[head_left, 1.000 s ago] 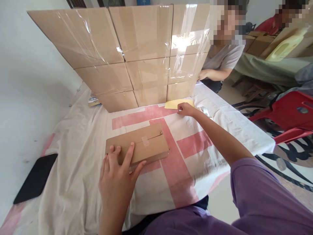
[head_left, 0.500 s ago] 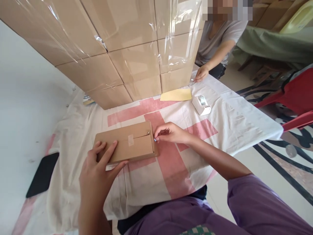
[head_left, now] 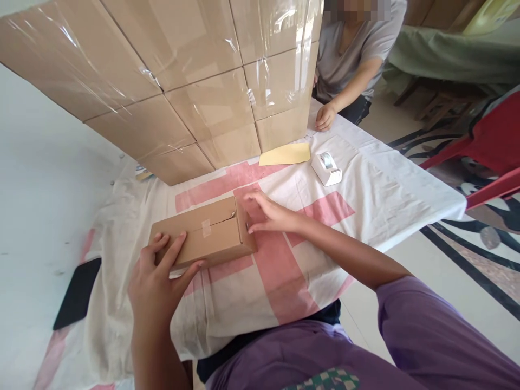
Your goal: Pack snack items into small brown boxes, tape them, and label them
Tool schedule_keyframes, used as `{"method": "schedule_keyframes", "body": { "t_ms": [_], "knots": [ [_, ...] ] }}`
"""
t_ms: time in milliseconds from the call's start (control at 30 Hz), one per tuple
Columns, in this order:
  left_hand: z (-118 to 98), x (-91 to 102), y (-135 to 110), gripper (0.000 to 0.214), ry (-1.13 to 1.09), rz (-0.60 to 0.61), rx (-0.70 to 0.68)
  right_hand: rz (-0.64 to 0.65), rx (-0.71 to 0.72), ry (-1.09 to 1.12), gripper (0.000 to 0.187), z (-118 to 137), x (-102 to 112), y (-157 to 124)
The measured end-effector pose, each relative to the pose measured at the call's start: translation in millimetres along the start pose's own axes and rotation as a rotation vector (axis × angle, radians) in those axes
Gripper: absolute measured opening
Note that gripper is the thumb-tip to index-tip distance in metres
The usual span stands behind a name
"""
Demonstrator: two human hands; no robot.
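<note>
A closed cardboard box (head_left: 217, 238) lies on the cloth in front of me, with a short piece of clear tape (head_left: 206, 228) across its top seam. The seam gapes slightly near its right end. My left hand (head_left: 156, 271) holds the left part of the box, fingers spread over the top and thumb along the near side. At the right end, my right hand (head_left: 270, 214) is open, fingers and thumb apart, its thumb close to the box's end face. Whether the thumb touches the cardboard, I cannot tell.
A tall stack of film-wrapped cartons (head_left: 219, 108) stands behind the box. Right of it are a yellow sheet (head_left: 286, 154) and a white tape dispenser (head_left: 326, 169). A black flat device (head_left: 77, 292) lies left. Another person's hand (head_left: 325, 117) rests at the table's far edge.
My right hand's pinch on a tiny bluish thing has opened at the box's end; that thing no longer shows clearly. The co-worker's fingers have curled down on the table. The view has shifted slightly.
</note>
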State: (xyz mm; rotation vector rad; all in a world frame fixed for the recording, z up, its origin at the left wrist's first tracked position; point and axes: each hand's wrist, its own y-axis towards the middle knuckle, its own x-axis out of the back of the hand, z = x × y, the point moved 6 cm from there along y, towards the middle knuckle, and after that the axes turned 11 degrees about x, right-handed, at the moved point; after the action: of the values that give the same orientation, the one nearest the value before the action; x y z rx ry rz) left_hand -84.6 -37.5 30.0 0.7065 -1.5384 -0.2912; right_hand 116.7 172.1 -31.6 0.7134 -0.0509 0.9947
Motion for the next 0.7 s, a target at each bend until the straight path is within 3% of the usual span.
{"method": "schedule_keyframes", "body": {
  "t_ms": [67,133,200,267,333,400,467,533,600,633,700],
  "knots": [
    [9.3,-0.9,1.4,0.064,-0.061,-0.017,-0.06,0.056,-0.053,0.138,0.093,-8.7,-9.5,5.1],
    [16.6,-0.7,5.2,0.065,-0.143,-0.017,-0.129,0.131,-0.119,0.321,0.091,-9.6,-23.8,4.9],
    [16.0,-1.6,13.6,0.068,-0.235,0.015,-0.214,0.098,-0.139,0.41,0.085,0.3,-27.0,0.9],
    [2.8,-2.5,28.9,0.071,-0.325,0.03,-0.312,-0.016,-0.1,0.359,0.083,20.4,-13.2,-8.8],
    [-27.5,-2.5,51.1,0.071,-0.406,-0.001,-0.435,-0.124,-0.046,0.226,0.081,48.4,12.7,-29.5],
    [-76.1,-2.6,77.8,0.069,-0.481,-0.062,-0.584,-0.221,-0.041,0.079,0.078,77.2,45.2,-64.7],
    [-140.1,-5.3,105.4,0.069,-0.566,-0.095,-0.733,-0.391,-0.107,-0.069,0.072,101.0,83.1,-114.6],
    [-213.3,-8.8,129.9,0.063,-0.666,-0.103,-0.867,-0.623,-0.197,-0.245,0.065,121.4,121.3,-173.1],
    [-289.2,-14.9,148.0,0.057,-0.714,-0.077,-0.979,-0.953,-0.226,-0.424,0.061,142.5,157.8,-231.8],
    [-325.6,-18.5,152.8,0.055,-0.702,-0.082,-1.05,-1.119,-0.225,-0.522,0.066,152.1,173.5,-257.8],
    [-390.2,-34.9,159.9,0.047,-0.626,-0.023,-1.136,-1.275,-0.235,-0.603,0.079,157.4,199.3,-290.9]
  ]
}}
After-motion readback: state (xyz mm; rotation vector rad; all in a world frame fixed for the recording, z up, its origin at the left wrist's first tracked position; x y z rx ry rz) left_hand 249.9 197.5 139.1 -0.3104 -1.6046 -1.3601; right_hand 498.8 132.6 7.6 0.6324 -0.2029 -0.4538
